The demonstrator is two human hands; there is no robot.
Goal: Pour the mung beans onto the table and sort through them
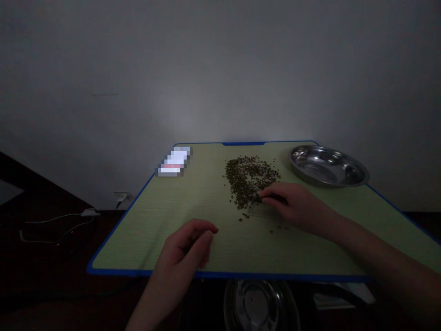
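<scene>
A loose heap of small brown-green grains or seeds [237, 184] is spread over the light green tabletop [165, 202], thinner in its middle. At the heap's near right edge is my right hand [292, 202], thumb and forefinger pinched together; anything between the tips is too small to make out. My left hand [189, 243] is by the near edge of the table, left of the heap and apart from it. Its fingers are curled in with the thumb close to the forefinger, and the inside of the hand is hidden. A few stray grains lie between the hands.
A shallow steel bowl [327, 168] stands at the back right of the table. A phone with a lit, blurred screen [174, 161] lies at the back left. Below the near edge is another metal bowl [258, 303]. Cables [65, 216] run along the floor at left.
</scene>
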